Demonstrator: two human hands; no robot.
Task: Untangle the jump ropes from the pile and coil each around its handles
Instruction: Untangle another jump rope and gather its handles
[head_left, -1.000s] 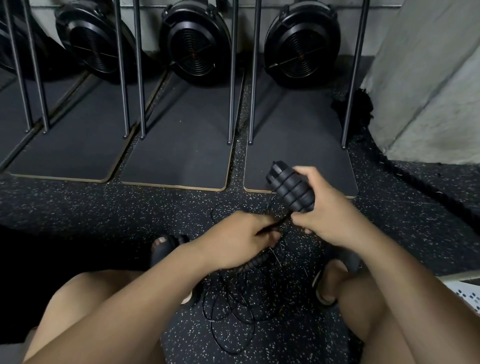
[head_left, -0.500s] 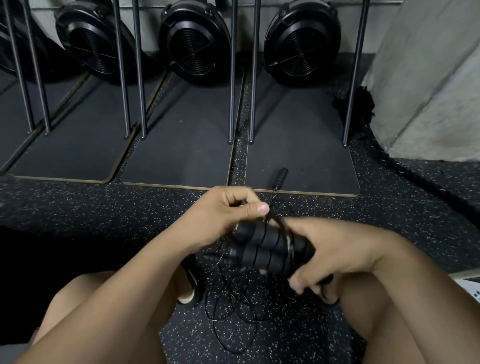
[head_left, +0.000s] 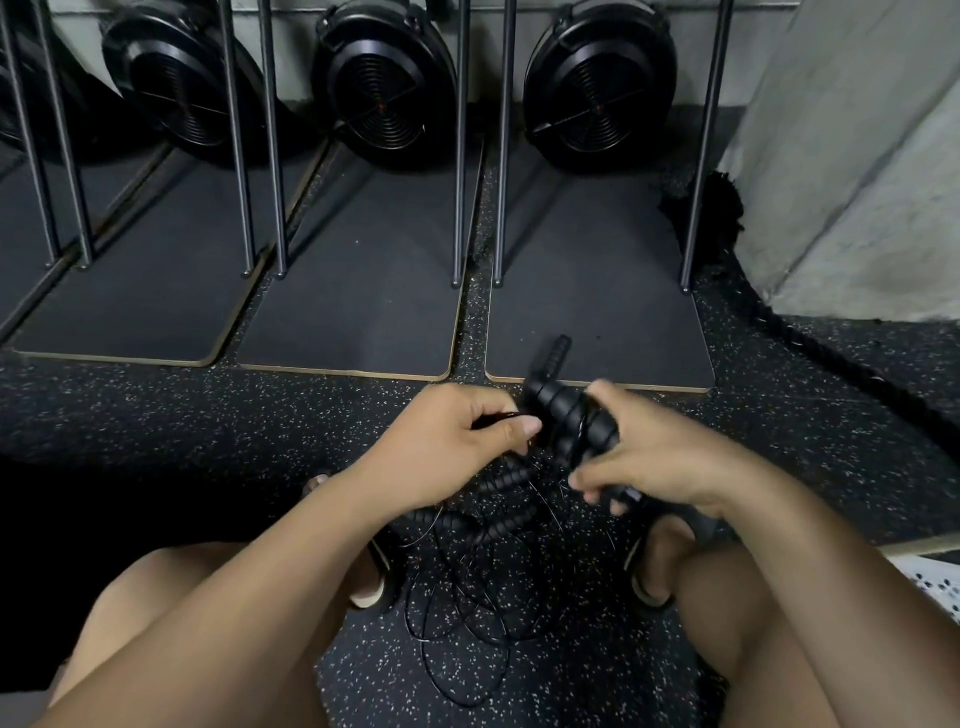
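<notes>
The right hand (head_left: 660, 457) gripped a pair of ribbed black handles (head_left: 563, 415). Its thumb lay over the top and its fingers (head_left: 589, 480) were curled beneath, though motion blurred them. The pair pointed toward eleven o'clock from that hand, and thin turns of cord crossed the ribs.

At nine o'clock of the pair, almost touching it, was the left hand (head_left: 452, 441). Its fingers were drawn in, and thumb and forefinger pinched a thin black cord (head_left: 498, 415). I could not tell whether this cord ran to the held pair.

At six o'clock of both hands the pile (head_left: 467, 608) of thin looping cords lay on the speckled floor (head_left: 156, 426), between two sandalled feet. Several more ribbed grips (head_left: 501, 522) lay across its upper part, just under the wrists. A lone grip (head_left: 555, 353) lay at twelve o'clock of the held pair, on the near edge of a dark mat (head_left: 597, 291).

Two more such mats lay side by side toward nine o'clock. Beyond them, toward twelve, stood upright metal rods (head_left: 460, 156) and round black fan housings (head_left: 384, 83). A thick braided rope (head_left: 810, 343) ran along the floor at two o'clock, below a concrete wall (head_left: 857, 156).
</notes>
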